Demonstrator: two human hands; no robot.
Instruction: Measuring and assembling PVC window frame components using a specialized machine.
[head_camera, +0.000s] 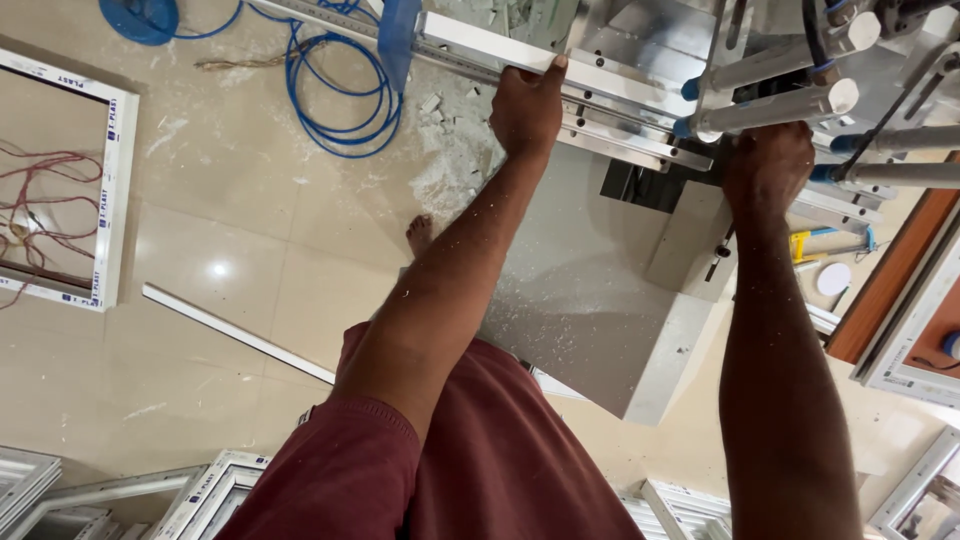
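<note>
My left hand presses down on a long white plastic profile strip that lies along the metal rail of a grey cutting machine. Its fingers curl over the strip's near edge. My right hand is closed around a part of the machine below two white cylindrical handles; what it grips is hidden by the hand. Both arms reach forward over the machine's grey table, which is dusted with white chips.
A coiled blue hose lies on the tiled floor at the upper left. A white window frame rests at the left, a loose white strip beside it. More frames are stacked near my legs, and a bare foot shows by the machine.
</note>
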